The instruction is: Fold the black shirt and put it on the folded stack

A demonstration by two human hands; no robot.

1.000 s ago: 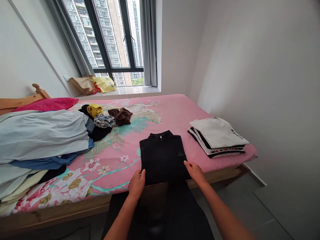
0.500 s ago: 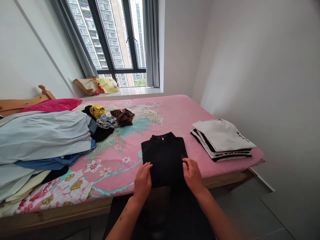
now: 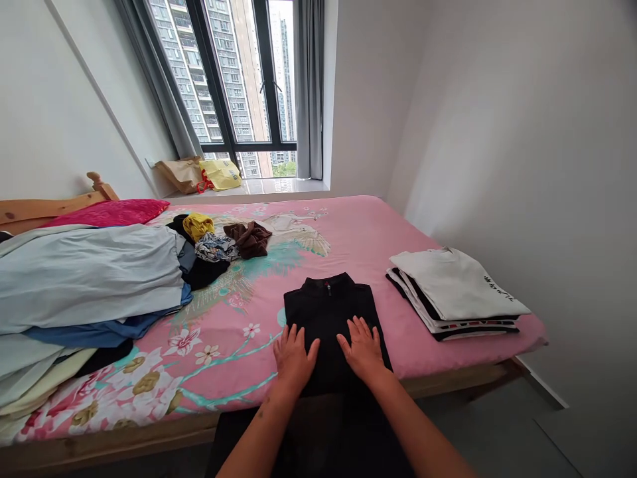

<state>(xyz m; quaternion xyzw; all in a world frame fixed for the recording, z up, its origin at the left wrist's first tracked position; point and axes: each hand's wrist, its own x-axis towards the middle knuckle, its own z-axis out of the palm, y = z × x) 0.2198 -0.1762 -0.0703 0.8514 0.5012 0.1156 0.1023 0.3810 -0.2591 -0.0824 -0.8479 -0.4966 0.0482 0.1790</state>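
Observation:
A black shirt (image 3: pixel 328 312) with a stand-up collar and a short zip lies folded at the bed's front edge, collar away from me. My left hand (image 3: pixel 294 358) rests flat on its left side with the fingers spread. On the right side of the shirt lies my right hand (image 3: pixel 361 348), also flat, fingers apart. Neither hand grips anything. To the right is a stack of folded clothes with a white shirt (image 3: pixel 455 285) on top.
The bed has a pink flowered sheet (image 3: pixel 348 226). Light blue clothes (image 3: pixel 94 272) are heaped at the left, near a yellow bundle (image 3: pixel 198 226) and a brown bundle (image 3: pixel 251 239). Behind, a paper bag (image 3: pixel 179 174) and a yellow bag (image 3: pixel 221 174) stand on the windowsill.
Both hands have let go of the shirt's side edges and moved inward onto its top, fingers now spread flat. The view has shifted slightly.

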